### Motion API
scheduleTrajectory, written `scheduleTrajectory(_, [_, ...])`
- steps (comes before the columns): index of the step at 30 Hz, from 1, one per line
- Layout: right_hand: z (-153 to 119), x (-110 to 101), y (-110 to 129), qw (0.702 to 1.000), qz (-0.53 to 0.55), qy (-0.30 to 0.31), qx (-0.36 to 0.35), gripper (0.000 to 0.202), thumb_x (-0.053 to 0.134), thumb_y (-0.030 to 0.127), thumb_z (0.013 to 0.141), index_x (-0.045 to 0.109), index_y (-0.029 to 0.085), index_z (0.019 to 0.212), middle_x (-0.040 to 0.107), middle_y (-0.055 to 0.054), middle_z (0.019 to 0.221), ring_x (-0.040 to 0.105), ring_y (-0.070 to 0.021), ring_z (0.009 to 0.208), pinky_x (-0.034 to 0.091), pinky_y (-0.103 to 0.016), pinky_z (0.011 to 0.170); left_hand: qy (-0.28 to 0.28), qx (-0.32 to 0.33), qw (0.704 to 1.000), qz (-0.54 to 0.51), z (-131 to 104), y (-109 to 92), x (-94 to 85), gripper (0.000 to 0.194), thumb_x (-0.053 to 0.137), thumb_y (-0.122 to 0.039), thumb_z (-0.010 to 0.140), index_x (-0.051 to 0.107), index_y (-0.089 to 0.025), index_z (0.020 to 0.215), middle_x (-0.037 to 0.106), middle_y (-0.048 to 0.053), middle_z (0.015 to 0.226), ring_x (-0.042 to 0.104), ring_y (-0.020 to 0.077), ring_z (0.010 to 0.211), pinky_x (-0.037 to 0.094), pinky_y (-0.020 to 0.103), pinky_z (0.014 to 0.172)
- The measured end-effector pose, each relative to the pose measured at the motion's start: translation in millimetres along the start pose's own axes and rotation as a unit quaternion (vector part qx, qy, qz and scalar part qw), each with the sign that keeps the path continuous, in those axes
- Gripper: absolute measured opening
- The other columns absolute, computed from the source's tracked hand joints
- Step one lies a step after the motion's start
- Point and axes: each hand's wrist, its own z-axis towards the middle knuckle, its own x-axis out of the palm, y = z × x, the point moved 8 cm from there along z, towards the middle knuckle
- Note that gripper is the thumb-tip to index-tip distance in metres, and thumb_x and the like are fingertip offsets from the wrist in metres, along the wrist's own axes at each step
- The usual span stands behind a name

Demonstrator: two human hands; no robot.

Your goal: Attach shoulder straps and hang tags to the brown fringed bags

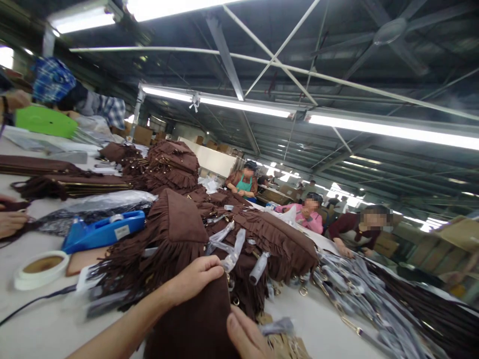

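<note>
A dark brown suede bag is upright at the bottom centre, close to me. My left hand is closed over its top edge, thumb lying along the rim. At the bag's right side edge my right hand grips with the thumb towards me; its other fingers are mostly hidden. Just beyond lies a heap of brown fringed bags, some with hardware in clear plastic wrap. Small gold rings hang near the held bag's right corner.
To the left are a blue tape dispenser, a white tape roll and stacked brown bags. Wrapped straps spread at right. Another person's hand is at the left edge; several people sit or stand across the table.
</note>
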Motion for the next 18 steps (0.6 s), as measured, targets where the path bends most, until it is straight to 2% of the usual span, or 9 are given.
scheduleTrajectory(3, [15, -4, 2, 0.980, 0.168, -0.021, 0.100, 0.064, 0.061, 0.079, 0.070, 0.070, 0.019, 0.089, 0.071, -0.003, 0.071, 0.067, -0.0202, 0.070, 0.050, -0.027, 0.060, 0.017, 0.069, 0.997, 0.002, -16, -22, 11.8, 0.024, 0.047, -0.033, 0.086, 0.064, -0.017, 0.092, 0.066, 0.002, 0.092, 0.058, 0.0202, 0.091, 0.041, 0.027, 0.083])
scheduleTrajectory(5, [23, -8, 9, 0.958, 0.260, -0.047, 0.108, 0.054, 0.076, 0.066, 0.066, 0.070, 0.018, 0.088, 0.068, 0.000, 0.066, 0.063, -0.0151, 0.059, 0.046, -0.023, 0.052, 0.017, 0.101, 0.995, -0.003, -23, -35, 16.2, 0.025, 0.046, -0.029, 0.087, 0.066, -0.019, 0.098, 0.067, 0.002, 0.100, 0.058, 0.0206, 0.099, 0.040, 0.028, 0.091])
scheduleTrajectory(7, [25, -12, 14, 0.942, 0.316, -0.076, 0.086, 0.049, 0.089, 0.049, 0.058, 0.069, 0.017, 0.089, 0.067, 0.003, 0.063, 0.059, -0.0110, 0.052, 0.043, -0.019, 0.049, -0.002, 0.103, 0.994, -0.026, -24, -38, 15.6, 0.024, 0.048, -0.029, 0.087, 0.066, -0.018, 0.099, 0.067, 0.002, 0.100, 0.058, 0.0211, 0.100, 0.039, 0.028, 0.092])
scheduleTrajectory(9, [23, -12, 14, 0.932, 0.341, -0.091, 0.079, 0.049, 0.093, 0.041, 0.052, 0.068, 0.017, 0.088, 0.068, 0.004, 0.063, 0.059, -0.0102, 0.051, 0.043, -0.019, 0.049, -0.025, 0.084, 0.994, -0.068, -22, -32, 13.5, 0.022, 0.053, -0.032, 0.084, 0.066, -0.017, 0.093, 0.067, 0.002, 0.093, 0.058, 0.0211, 0.094, 0.041, 0.028, 0.088])
scheduleTrajectory(11, [19, -9, 8, 0.925, 0.356, -0.092, 0.091, 0.049, 0.093, 0.041, 0.051, 0.068, 0.018, 0.086, 0.070, 0.002, 0.067, 0.062, -0.0125, 0.056, 0.047, -0.022, 0.054, -0.045, 0.048, 0.987, -0.143, -18, -20, 13.0, 0.021, 0.060, -0.036, 0.078, 0.065, -0.016, 0.085, 0.064, 0.002, 0.084, 0.057, 0.0193, 0.085, 0.042, 0.028, 0.081])
scheduleTrajectory(15, [17, -5, -2, 0.912, 0.381, -0.100, 0.110, 0.048, 0.090, 0.039, 0.051, 0.067, 0.018, 0.088, 0.071, 0.001, 0.071, 0.067, -0.0184, 0.067, 0.050, -0.027, 0.061, -0.062, -0.045, 0.934, -0.348, -15, 7, 26.1, 0.037, 0.077, -0.045, 0.064, 0.057, -0.017, 0.080, 0.062, -0.001, 0.074, 0.056, 0.0153, 0.069, 0.042, 0.027, 0.069])
scheduleTrajectory(18, [20, -6, 1, 0.915, 0.379, -0.116, 0.075, 0.045, 0.089, 0.035, 0.052, 0.064, 0.020, 0.086, 0.069, 0.003, 0.069, 0.065, -0.0172, 0.066, 0.049, -0.028, 0.064, -0.083, -0.077, 0.909, -0.401, -14, 19, 35.8, 0.047, 0.083, -0.048, 0.056, 0.053, -0.017, 0.073, 0.060, -0.003, 0.065, 0.053, 0.0127, 0.060, 0.041, 0.025, 0.063])
